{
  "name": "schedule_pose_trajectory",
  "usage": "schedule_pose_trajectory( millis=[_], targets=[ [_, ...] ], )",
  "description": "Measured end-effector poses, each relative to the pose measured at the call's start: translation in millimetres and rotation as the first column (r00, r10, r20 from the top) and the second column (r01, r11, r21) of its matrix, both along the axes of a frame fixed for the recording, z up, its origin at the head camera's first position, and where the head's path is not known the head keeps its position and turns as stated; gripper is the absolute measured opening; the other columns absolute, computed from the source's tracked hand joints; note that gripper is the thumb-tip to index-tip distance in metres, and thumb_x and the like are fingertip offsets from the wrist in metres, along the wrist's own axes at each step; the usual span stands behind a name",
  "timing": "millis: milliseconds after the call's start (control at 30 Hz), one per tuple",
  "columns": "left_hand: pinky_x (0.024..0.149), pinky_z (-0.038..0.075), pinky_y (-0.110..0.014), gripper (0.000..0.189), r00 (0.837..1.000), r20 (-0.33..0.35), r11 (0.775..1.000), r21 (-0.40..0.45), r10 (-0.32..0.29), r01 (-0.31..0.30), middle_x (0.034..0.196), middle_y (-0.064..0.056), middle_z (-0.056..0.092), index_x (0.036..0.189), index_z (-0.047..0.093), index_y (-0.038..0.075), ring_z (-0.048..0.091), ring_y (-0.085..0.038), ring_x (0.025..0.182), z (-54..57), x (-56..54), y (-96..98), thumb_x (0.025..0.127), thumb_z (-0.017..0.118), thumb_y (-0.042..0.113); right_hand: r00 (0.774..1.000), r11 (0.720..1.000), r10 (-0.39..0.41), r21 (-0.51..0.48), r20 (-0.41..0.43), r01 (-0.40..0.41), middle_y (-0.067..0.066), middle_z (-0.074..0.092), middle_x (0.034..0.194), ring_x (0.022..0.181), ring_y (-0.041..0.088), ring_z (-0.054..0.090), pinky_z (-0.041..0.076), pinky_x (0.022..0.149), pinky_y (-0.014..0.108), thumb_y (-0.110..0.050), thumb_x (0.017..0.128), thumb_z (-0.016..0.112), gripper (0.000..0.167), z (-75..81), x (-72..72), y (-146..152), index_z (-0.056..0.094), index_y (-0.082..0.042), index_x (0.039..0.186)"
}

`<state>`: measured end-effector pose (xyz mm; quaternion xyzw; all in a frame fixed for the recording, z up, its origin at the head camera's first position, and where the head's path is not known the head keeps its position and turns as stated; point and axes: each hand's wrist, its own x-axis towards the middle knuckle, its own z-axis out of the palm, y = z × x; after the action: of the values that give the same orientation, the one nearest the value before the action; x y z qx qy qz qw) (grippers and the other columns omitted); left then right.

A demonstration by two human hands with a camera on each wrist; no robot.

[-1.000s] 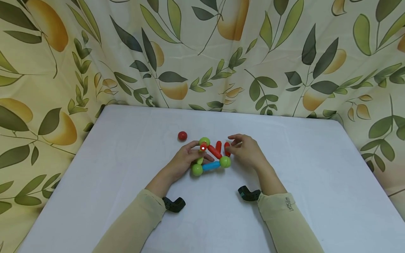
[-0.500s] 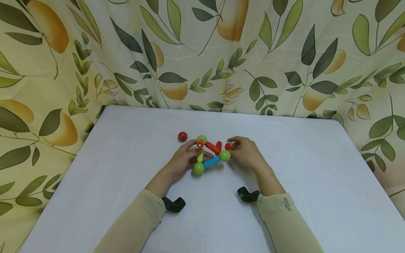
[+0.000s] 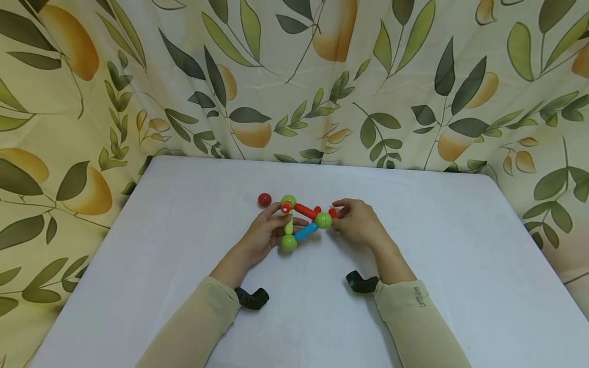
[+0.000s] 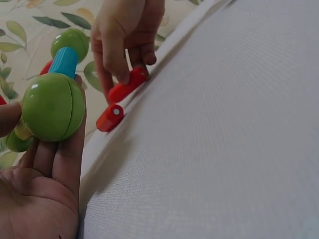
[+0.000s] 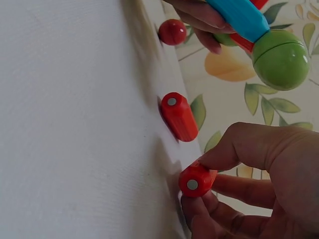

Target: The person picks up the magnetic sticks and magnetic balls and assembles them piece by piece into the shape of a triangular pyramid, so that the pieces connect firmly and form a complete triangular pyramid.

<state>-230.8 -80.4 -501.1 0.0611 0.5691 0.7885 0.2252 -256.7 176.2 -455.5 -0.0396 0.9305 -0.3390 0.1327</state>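
Observation:
My left hand holds a frame of magnetic rods and balls by its yellow-green rod. Green balls form its corners, joined by a blue rod and a red rod. Another red rod sticks out from the far green ball. In the right wrist view, my right hand pinches a loose red rod, its round metal end showing, low at the table. A second loose red rod lies beside it, mostly hidden behind the frame in the head view.
Beyond the left hand, a red ball sits on the white-covered table. Behind the table hangs a cloth printed with leaves and fruit. Black wrist cameras are strapped at both sleeves.
The left hand has tilted the frame, its right green ball moving away from me and its far ball shifting left. It now overlaps the loose rods in the head view. The right hand has barely moved.

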Motion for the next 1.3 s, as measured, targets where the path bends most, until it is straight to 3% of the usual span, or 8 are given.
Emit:
schedule_pose_trajectory(
  millis=[233,467,633,867,1167,1300],
  targets=[
    [0.092,0.060,-0.027,0.045,1.000,0.028,0.998,0.058,0.011,-0.013,0.131,-0.016,0.072,0.151,0.038,0.018,0.076,-0.014,0.102,-1.7,0.1,0.1,0.109,0.053,0.023,0.999,0.998,-0.013,-0.058,0.040,0.015,0.014,0.072,0.114,0.089,0.022,0.068,0.050,0.075,0.028,-0.018,0.091,0.068,0.053,2.3,1.8,2,0.060,-0.007,0.142],
    [0.093,0.060,-0.029,0.046,0.999,0.033,0.998,0.063,0.029,-0.031,0.127,-0.008,0.075,0.151,0.038,0.020,0.076,-0.016,0.106,-2.1,-1.4,0.7,0.108,0.054,0.024,0.998,0.996,-0.007,-0.091,0.054,0.012,0.014,0.073,0.111,0.089,0.022,0.069,0.050,0.074,0.028,-0.018,0.092,0.069,0.052,3.8,0.6,2,0.061,-0.006,0.141],
    [0.093,0.060,-0.029,0.043,0.999,0.031,0.996,0.075,0.039,-0.041,0.126,-0.010,0.075,0.149,0.039,0.019,0.075,-0.015,0.109,-5.2,-1.6,0.3,0.109,0.054,0.022,0.999,0.996,-0.009,-0.092,0.053,0.014,0.016,0.072,0.115,0.095,0.025,0.067,0.051,0.074,0.028,-0.018,0.090,0.067,0.050,7.1,1.8,3,0.062,-0.007,0.139],
    [0.093,0.059,-0.026,0.039,0.999,0.027,0.995,0.083,0.047,-0.049,0.123,-0.007,0.076,0.146,0.040,0.021,0.075,-0.013,0.108,-7.4,-2.6,-0.2,0.109,0.053,0.020,1.000,0.992,-0.006,-0.129,0.009,0.007,0.015,0.067,0.128,0.106,0.030,0.066,0.054,0.073,0.028,-0.018,0.090,0.067,0.046,16.6,6.7,1,0.063,-0.007,0.135],
    [0.100,0.057,-0.029,0.044,0.998,0.027,0.996,0.071,0.060,-0.062,0.130,-0.012,0.073,0.149,0.038,0.021,0.073,-0.018,0.117,-3.9,-4.2,0.5,0.108,0.055,0.023,0.997,0.989,-0.016,-0.145,-0.077,0.004,0.015,0.067,0.126,0.107,0.030,0.065,0.054,0.074,0.029,-0.016,0.092,0.069,0.045,28.7,9.8,-2,0.062,-0.007,0.135],
    [0.099,0.057,-0.029,0.051,0.996,0.052,0.996,0.039,0.076,-0.078,0.131,-0.010,0.073,0.153,0.035,0.026,0.071,-0.021,0.120,-3.0,-4.2,0.9,0.107,0.057,0.026,0.993,0.986,-0.020,-0.169,-0.118,0.000,0.015,0.066,0.125,0.107,0.030,0.064,0.052,0.078,0.030,-0.016,0.093,0.072,0.045,33.5,11.2,-4,0.061,-0.007,0.136]
  ],
)
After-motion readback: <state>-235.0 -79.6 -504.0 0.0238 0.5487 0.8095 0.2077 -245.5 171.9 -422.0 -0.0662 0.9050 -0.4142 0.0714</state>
